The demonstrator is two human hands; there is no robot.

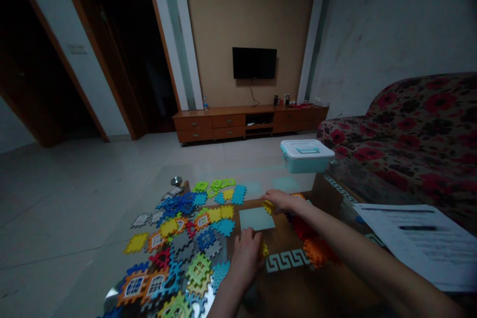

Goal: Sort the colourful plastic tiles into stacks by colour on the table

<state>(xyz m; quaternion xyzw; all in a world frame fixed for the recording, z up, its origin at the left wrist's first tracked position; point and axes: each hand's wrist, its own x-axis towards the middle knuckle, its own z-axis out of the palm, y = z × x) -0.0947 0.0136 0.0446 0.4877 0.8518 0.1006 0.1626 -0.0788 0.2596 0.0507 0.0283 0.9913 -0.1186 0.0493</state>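
My right hand reaches over the glass table, its fingers closed on a yellow interlocking plastic tile. Nearer to me, my left hand is curled, and the edge of another yellow interlocking tile pokes out on its thumb side; most of that tile is hidden by the hand. To the left spread many loose tiles: blue ones, a yellow one, orange window tiles and a green window tile. Orange tiles and red tiles lie partly hidden beneath my right forearm.
A teal box with a white lid stands at the table's far right. Papers with a dark pen lie at the right. Beyond are a flowered sofa, a low wooden cabinet and a wall television.
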